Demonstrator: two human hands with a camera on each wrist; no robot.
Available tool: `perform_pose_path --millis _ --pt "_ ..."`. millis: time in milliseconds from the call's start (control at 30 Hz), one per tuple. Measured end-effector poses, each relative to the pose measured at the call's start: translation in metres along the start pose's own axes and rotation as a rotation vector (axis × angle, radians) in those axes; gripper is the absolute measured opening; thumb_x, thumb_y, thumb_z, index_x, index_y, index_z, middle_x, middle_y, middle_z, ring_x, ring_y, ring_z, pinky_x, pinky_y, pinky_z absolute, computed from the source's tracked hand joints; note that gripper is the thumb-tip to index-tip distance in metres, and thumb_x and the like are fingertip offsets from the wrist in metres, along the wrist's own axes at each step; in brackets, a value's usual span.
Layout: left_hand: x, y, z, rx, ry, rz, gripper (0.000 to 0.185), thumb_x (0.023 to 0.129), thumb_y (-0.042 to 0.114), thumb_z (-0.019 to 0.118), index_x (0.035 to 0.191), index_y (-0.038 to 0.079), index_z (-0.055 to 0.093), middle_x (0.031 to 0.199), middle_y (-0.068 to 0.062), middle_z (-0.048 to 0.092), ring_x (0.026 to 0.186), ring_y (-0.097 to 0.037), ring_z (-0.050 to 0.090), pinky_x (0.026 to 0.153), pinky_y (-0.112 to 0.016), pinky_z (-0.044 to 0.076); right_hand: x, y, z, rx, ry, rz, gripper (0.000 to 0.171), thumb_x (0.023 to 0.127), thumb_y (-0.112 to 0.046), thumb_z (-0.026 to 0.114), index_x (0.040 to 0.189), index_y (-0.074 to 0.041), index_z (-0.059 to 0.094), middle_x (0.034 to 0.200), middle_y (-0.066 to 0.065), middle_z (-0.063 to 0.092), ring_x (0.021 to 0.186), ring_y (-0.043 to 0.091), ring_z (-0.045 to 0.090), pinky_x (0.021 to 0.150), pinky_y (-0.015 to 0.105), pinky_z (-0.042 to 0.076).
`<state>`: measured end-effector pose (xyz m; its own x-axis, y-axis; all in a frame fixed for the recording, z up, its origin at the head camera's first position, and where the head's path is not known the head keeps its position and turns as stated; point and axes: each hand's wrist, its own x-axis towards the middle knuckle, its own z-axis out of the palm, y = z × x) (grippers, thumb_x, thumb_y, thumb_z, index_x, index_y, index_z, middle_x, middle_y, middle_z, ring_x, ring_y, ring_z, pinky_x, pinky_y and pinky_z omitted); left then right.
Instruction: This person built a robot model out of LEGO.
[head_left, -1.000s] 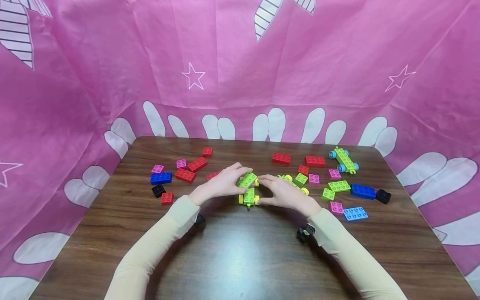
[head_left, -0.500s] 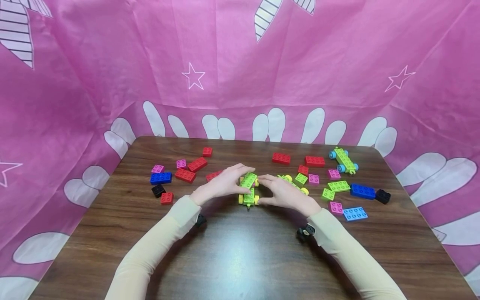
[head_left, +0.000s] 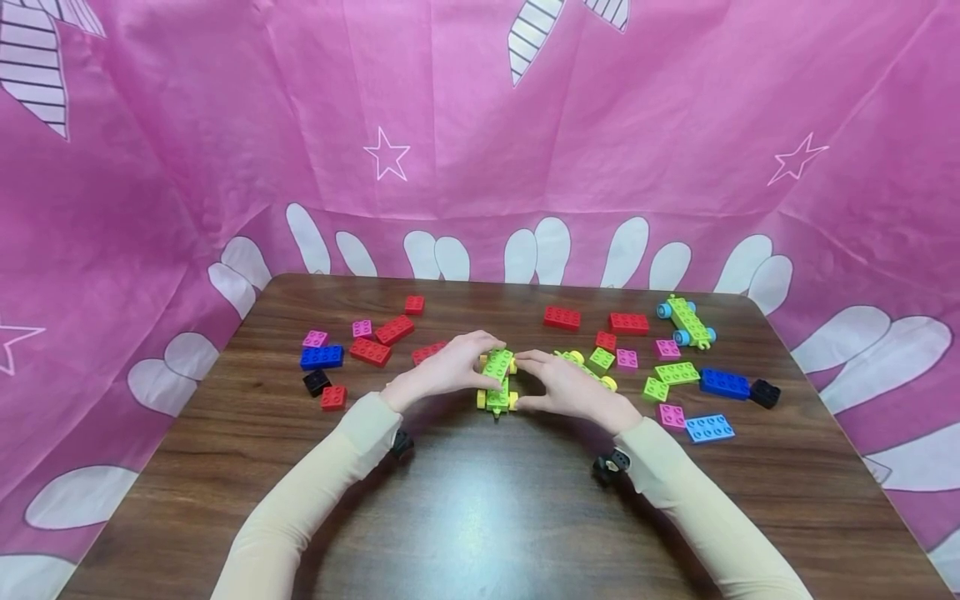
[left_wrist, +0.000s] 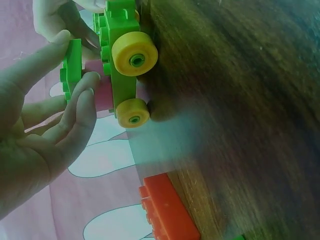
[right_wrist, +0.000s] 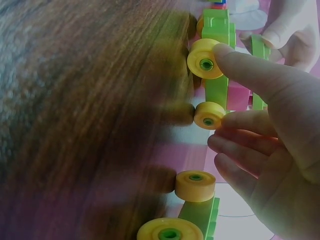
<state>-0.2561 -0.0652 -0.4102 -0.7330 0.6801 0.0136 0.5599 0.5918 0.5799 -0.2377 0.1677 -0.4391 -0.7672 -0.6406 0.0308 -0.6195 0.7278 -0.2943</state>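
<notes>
In the left wrist view, my left hand (head_left: 452,365) pinches a thin lime green brick (left_wrist: 74,62) between thumb and fingers. It is held above a pink brick (left_wrist: 104,94), which sits on a lime green toy car base (head_left: 498,400) with yellow wheels. My right hand (head_left: 567,387) lies along the right side of that base; the right wrist view has its thumb at one yellow wheel (right_wrist: 205,60) and a nearly straight finger at the other. Behind the right hand, partly hidden, stands a second yellow-wheeled car base (right_wrist: 196,214).
Red bricks (head_left: 371,351), a blue brick (head_left: 322,357) and a black brick (head_left: 317,382) lie left on the wooden table (head_left: 420,517). To the right are several loose bricks, including a light blue brick (head_left: 710,428), and a blue-wheeled car base (head_left: 687,322).
The thin lime green brick has turned from a slant to nearly in line with the car base beneath it. The right hand has stayed at the base's wheels.
</notes>
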Motion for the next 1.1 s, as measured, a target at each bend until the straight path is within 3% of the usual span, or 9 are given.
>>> perform_pose_path --millis 133,267,367,533,700,733,933,967,1100 --pt "-0.0016 -0.0011 -0.0006 -0.03 -0.012 0.001 0.066 0.086 0.026 0.078 0.14 -0.002 0.052 0.138 -0.016 0.057 0.102 -0.024 0.063 0.089 -0.032 0.057 0.0002 -0.0004 -0.0004 0.001 -0.004 0.0 0.073 0.084 -0.047 0.075 0.137 -0.001 0.057 0.143 0.016 0.056 0.131 0.03 0.056 0.108 0.046 0.048" --pt "-0.0038 -0.0021 -0.0016 -0.049 -0.026 -0.005 0.068 0.086 0.022 0.078 0.143 -0.001 0.049 0.139 -0.016 0.054 0.081 -0.012 0.061 0.075 -0.021 0.053 0.0007 -0.0002 -0.0008 -0.001 -0.007 0.003 0.073 0.084 -0.048 0.075 0.137 -0.001 0.056 0.143 0.016 0.056 0.131 0.03 0.057 0.107 0.046 0.049" --pt "-0.0051 -0.0017 -0.0023 -0.055 -0.037 -0.014 0.069 0.085 0.018 0.078 0.144 -0.001 0.048 0.141 -0.016 0.052 0.078 -0.008 0.06 0.072 -0.017 0.052 0.0009 0.0003 -0.0005 -0.001 -0.009 0.009 0.073 0.084 -0.048 0.075 0.138 -0.002 0.056 0.143 0.015 0.057 0.13 0.03 0.057 0.107 0.047 0.049" --pt "-0.0052 -0.0007 -0.0022 -0.043 -0.038 -0.008 0.07 0.084 0.017 0.078 0.144 -0.003 0.047 0.139 -0.018 0.053 0.083 -0.015 0.065 0.074 -0.018 0.053 0.0011 0.001 0.0001 0.007 -0.014 0.015 0.073 0.084 -0.048 0.075 0.138 -0.002 0.056 0.143 0.015 0.056 0.131 0.03 0.057 0.107 0.046 0.049" --pt "-0.0043 -0.0013 -0.0007 0.042 -0.01 0.017 0.067 0.084 0.024 0.078 0.139 -0.002 0.052 0.132 -0.017 0.058 0.088 -0.021 0.064 0.076 -0.025 0.053 0.0007 0.0003 -0.0003 0.009 -0.008 0.009 0.073 0.084 -0.047 0.075 0.138 -0.002 0.056 0.143 0.015 0.057 0.131 0.03 0.057 0.107 0.047 0.049" --pt "-0.0026 -0.0078 0.0023 0.059 -0.001 0.038 0.067 0.084 0.029 0.077 0.139 -0.001 0.053 0.131 -0.015 0.059 0.091 -0.02 0.063 0.078 -0.026 0.053 0.0007 0.0003 -0.0004 0.008 -0.007 0.008 0.073 0.084 -0.047 0.075 0.138 -0.001 0.056 0.143 0.015 0.057 0.13 0.03 0.057 0.107 0.047 0.048" --pt "-0.0027 -0.0099 0.0014 0.084 -0.005 0.03 0.065 0.084 0.035 0.076 0.138 0.004 0.055 0.129 -0.011 0.061 0.106 -0.024 0.06 0.092 -0.038 0.053 0.0007 0.0007 0.0009 0.009 -0.003 0.007 0.074 0.084 -0.048 0.075 0.138 -0.002 0.056 0.143 0.015 0.056 0.131 0.03 0.056 0.108 0.046 0.048" --pt "-0.004 -0.0044 -0.0016 0.084 -0.01 0.013 0.064 0.084 0.032 0.077 0.137 0.004 0.056 0.129 -0.011 0.061 0.108 -0.026 0.06 0.094 -0.041 0.053 0.0005 0.0007 0.0009 0.009 -0.003 0.007 0.074 0.084 -0.048 0.075 0.138 -0.002 0.056 0.144 0.015 0.056 0.132 0.03 0.056 0.108 0.046 0.048" --pt "-0.0023 -0.0085 -0.0017 0.092 -0.013 0.035 0.064 0.084 0.035 0.076 0.137 0.005 0.056 0.128 -0.011 0.061 0.117 -0.027 0.058 0.102 -0.042 0.05 -0.0001 0.0011 0.0009 0.011 -0.002 0.008 0.074 0.085 -0.048 0.075 0.139 -0.002 0.055 0.144 0.015 0.055 0.133 0.03 0.055 0.109 0.046 0.048"
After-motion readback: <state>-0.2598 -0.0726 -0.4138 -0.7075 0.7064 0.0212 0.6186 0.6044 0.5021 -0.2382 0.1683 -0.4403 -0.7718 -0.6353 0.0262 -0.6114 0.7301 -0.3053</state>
